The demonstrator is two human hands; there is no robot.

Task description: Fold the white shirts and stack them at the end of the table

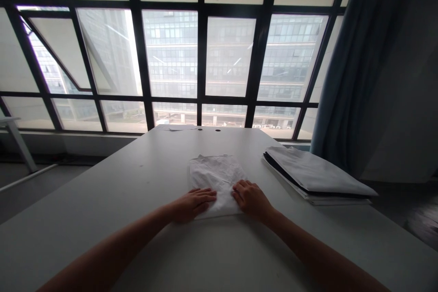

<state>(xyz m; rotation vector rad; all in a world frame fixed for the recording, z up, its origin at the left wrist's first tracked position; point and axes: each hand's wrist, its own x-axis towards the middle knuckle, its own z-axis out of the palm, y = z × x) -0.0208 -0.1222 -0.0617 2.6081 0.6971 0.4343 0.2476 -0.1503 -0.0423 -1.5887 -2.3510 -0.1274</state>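
A wrinkled white cloth [219, 172], folded into a compact shape, lies on the white table in front of me. Its near edge looks straight and smooth, while the far part is creased. My left hand [195, 203] rests flat on the cloth's near left side, fingers stretched out and pointing right. On the near right side lies my right hand [251, 198], its fingers slightly bent and pressing on the fabric. Neither hand grips the cloth. Parts of its left and right edges are hidden under the hands.
To the right, a stack of folded white cloths [318, 171] with a dark layer lies near the edge of the table [137, 191]. A thin white sheet [176, 127] is at the table's far end, before the windows. A blue-grey curtain [345, 100] hangs at right.
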